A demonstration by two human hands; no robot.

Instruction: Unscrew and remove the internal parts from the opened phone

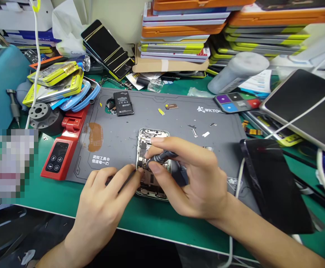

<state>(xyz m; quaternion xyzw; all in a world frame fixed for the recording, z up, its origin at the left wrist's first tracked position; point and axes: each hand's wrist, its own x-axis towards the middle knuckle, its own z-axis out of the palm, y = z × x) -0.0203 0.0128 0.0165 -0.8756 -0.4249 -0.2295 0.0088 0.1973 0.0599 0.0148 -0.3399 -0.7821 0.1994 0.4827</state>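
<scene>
One open phone (145, 149), two hands

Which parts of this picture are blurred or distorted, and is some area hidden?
Head view: coarse squares hide a patch at the left edge; the bottle at upper right looks soft and stretched; the open phone looks clearer.

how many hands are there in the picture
2: the left hand at the left edge of the opened phone, the right hand gripping a dark tool over it.
</scene>
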